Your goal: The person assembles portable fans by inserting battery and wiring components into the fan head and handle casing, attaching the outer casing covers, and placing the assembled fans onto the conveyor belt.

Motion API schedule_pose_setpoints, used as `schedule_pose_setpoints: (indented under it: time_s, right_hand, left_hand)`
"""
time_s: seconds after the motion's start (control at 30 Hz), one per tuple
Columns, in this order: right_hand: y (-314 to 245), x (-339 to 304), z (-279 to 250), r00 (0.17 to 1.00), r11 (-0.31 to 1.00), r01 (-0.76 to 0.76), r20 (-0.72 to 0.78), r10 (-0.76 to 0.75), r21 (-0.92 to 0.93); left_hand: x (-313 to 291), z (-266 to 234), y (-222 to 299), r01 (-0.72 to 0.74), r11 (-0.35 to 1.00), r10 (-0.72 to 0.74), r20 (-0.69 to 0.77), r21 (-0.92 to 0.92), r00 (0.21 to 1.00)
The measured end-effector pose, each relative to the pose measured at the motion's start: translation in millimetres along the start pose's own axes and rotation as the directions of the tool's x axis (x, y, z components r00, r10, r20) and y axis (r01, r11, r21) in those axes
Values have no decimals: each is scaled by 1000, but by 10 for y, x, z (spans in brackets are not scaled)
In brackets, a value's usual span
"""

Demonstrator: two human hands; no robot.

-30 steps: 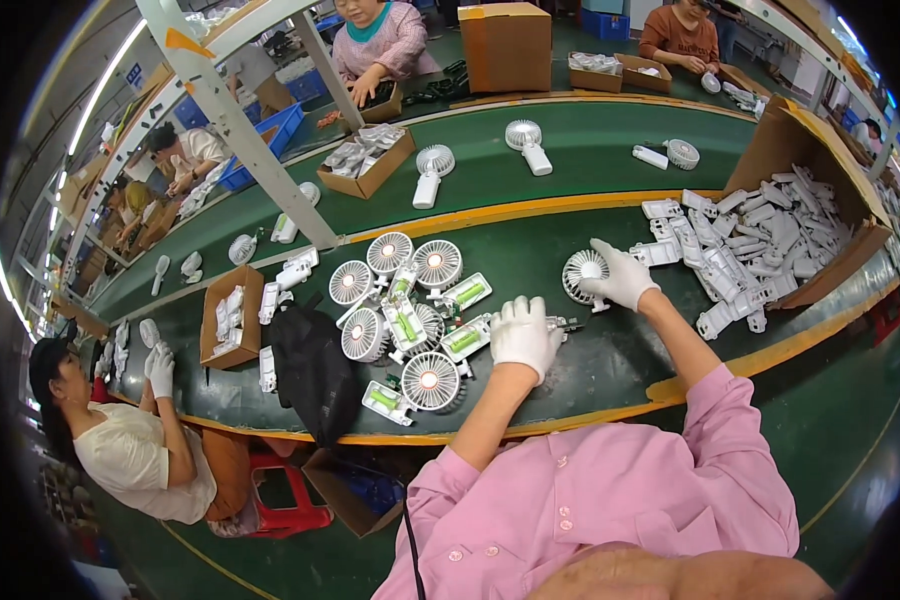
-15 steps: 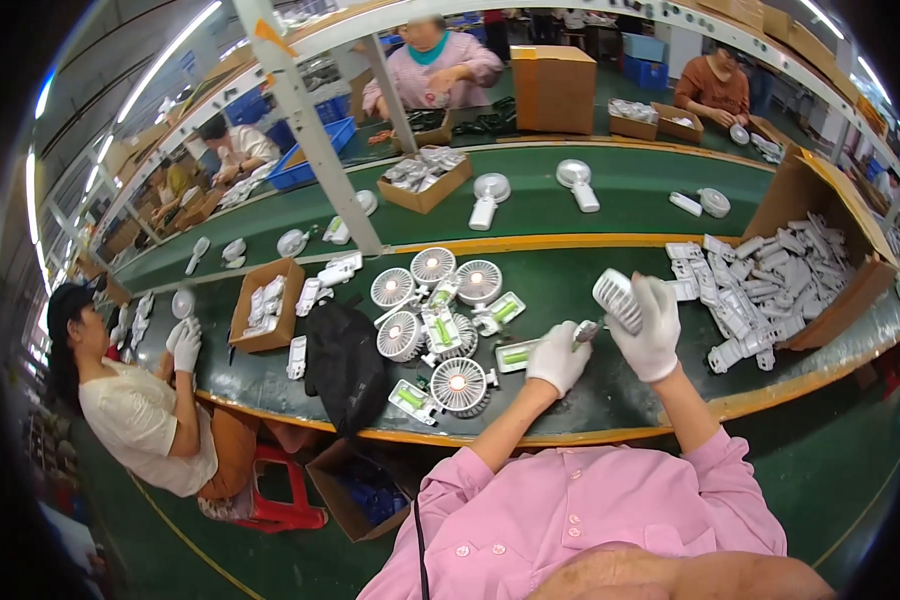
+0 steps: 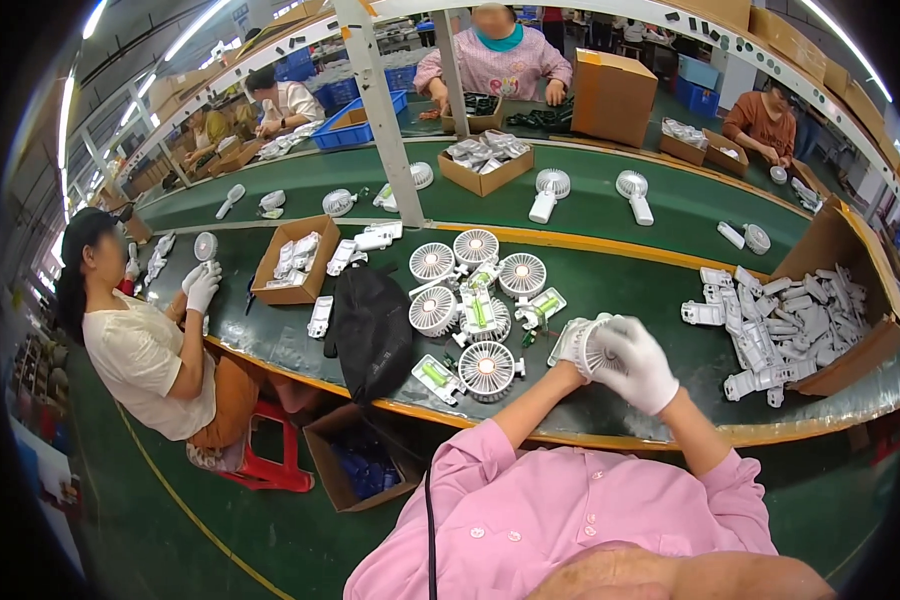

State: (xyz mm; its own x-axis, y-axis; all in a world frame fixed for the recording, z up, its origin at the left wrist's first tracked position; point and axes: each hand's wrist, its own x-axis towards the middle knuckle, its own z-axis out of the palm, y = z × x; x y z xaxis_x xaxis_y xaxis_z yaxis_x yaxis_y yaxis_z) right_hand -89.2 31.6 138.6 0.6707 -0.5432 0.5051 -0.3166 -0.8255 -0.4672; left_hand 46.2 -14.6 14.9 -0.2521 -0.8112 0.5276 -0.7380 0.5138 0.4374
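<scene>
right hand (image 3: 642, 368) curled around white fan head (image 3: 596, 350), left hand (image 3: 569, 343) partly hidden beside it, its grip unclear

Beyond and right of your right fingers (image 3: 625, 338), bare tabletop (image 3: 650, 290) runs back to the yellow strip (image 3: 610, 246), so you can pass there freely. To your right you have open room until the loose white parts (image 3: 755, 335); past them, the big box (image 3: 875, 295) walls off that side. On your left you have little room: the clustered fans (image 3: 487, 371) sit close to your left fingers (image 3: 572, 340), with the bag (image 3: 370, 330) beside them and the small box (image 3: 280, 296) farther left. A post (image 3: 390, 130) blocks your reach across, beyond the bag.
</scene>
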Motion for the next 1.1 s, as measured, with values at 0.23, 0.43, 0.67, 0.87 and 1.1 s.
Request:
schedule_pose_setpoints:
  time_s: [0.23,0.43,0.67,0.87,1.1]
  right_hand:
    - [-191,85,-262,976,982,-104,173,131,-157]
    - [-69,-99,-218,947,956,-262,159,281,-129]
    - [305,30,195,912,878,-397,7,410,267]
    - [741,-52,34,796,484,-323,-43,604,813]
    - [1085,-205,-121,850,-302,186,2,527,935]
  left_hand:
    - [67,390,82,-118,832,19,-185,-542,983]
    - [-127,839,8,34,560,48,73,-828,996]
    - [33,160,-354,236,-432,-119,315,-870,942]
    - [111,-313,223,583,-134,-360,588,-801,725]
    - [58,-52,194,482,-487,-78,586,-729,807]
